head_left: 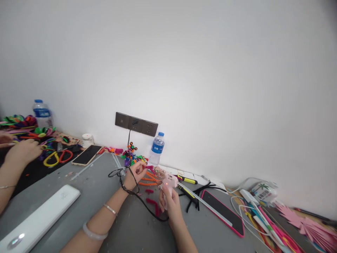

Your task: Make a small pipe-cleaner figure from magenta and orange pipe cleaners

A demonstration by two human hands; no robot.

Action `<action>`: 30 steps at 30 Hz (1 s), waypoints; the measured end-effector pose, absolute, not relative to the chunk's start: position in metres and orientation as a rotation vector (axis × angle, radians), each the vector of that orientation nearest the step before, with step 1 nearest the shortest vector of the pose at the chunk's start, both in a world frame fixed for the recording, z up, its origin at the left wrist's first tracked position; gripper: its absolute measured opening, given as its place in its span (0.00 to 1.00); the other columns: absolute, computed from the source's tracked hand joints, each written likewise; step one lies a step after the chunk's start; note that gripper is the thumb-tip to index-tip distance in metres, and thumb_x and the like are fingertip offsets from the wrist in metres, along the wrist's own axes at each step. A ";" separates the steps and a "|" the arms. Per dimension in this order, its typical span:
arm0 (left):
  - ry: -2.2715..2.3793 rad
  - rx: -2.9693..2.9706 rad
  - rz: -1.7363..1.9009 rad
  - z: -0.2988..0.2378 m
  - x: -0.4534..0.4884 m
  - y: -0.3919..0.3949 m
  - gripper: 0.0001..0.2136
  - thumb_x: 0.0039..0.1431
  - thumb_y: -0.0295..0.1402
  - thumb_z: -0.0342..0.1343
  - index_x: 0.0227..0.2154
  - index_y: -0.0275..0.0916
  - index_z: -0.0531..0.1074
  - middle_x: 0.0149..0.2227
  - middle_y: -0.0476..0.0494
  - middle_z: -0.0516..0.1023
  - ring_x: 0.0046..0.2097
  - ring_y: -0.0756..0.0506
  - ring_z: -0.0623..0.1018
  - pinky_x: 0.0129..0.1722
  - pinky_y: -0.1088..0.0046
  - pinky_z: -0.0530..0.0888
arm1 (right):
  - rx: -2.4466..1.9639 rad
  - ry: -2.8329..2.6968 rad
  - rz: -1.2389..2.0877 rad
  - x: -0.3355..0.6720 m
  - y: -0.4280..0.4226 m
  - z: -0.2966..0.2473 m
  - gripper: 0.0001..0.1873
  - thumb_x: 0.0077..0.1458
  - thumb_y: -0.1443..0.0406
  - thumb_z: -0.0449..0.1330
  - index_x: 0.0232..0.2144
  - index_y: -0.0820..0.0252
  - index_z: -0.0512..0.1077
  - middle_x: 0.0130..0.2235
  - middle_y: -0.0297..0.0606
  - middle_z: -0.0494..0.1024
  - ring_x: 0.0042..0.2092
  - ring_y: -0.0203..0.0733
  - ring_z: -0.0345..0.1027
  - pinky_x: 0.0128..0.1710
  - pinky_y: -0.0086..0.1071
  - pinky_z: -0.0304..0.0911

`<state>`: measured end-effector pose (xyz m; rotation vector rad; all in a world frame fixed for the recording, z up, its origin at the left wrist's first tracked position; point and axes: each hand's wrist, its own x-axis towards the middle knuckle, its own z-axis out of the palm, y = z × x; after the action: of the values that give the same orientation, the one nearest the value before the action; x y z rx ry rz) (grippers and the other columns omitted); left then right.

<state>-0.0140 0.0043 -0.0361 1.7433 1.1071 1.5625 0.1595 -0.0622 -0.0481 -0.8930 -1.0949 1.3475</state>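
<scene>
My right hand (171, 205) is wrapped round the handle of a pale pink hot glue gun (170, 180), its small light glowing orange. A long translucent glue stick (205, 203) sticks out of the gun's back. The fingers of my left hand (134, 176) pinch a magenta pipe cleaner piece (149, 167) close to the nozzle; whether the two touch I cannot tell. The gun's black cord (143, 203) crosses my left wrist. Orange pipe cleaners (147, 183) lie beneath the nozzle, and bent magenta pieces (156, 205) rest on the grey table between my hands.
Behind stands a water bottle (157, 149) against the wall. Small colourful pipe cleaner figures (131, 154) sit beside it. At right lie a utility knife (188, 180), black pipe cleaners (195, 200) and a pink-edged phone (223, 212). Leftward are a white device (42, 218), scissors (59, 158) and another person's hand (26, 151).
</scene>
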 end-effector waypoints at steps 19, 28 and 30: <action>1.054 1.792 1.451 -0.040 -0.011 0.002 0.03 0.52 0.30 0.52 0.31 0.40 0.67 0.18 0.60 0.51 0.20 0.53 0.56 0.22 0.79 0.54 | -0.875 -1.115 1.442 0.155 -0.069 -0.040 0.23 0.49 0.47 0.61 0.33 0.61 0.67 0.10 0.18 0.57 0.10 0.25 0.43 0.09 0.20 0.43; 1.061 1.784 1.460 -0.041 -0.010 0.005 0.02 0.52 0.31 0.52 0.30 0.39 0.66 0.18 0.61 0.49 0.19 0.53 0.54 0.22 0.79 0.52 | -0.878 -1.096 1.447 0.158 -0.068 -0.037 0.23 0.49 0.48 0.61 0.35 0.61 0.66 0.11 0.18 0.56 0.11 0.25 0.42 0.09 0.20 0.43; 1.060 1.786 1.460 -0.042 -0.010 0.005 0.02 0.53 0.30 0.52 0.30 0.39 0.66 0.18 0.61 0.50 0.20 0.53 0.54 0.22 0.79 0.53 | -0.886 -1.090 1.449 0.158 -0.067 -0.039 0.23 0.48 0.47 0.61 0.31 0.60 0.66 0.10 0.18 0.56 0.10 0.25 0.42 0.09 0.21 0.42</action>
<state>-0.0099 0.0053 -0.0424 1.7864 1.0604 1.4601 0.1577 -0.0674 -0.0387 -0.8860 -1.0897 1.4493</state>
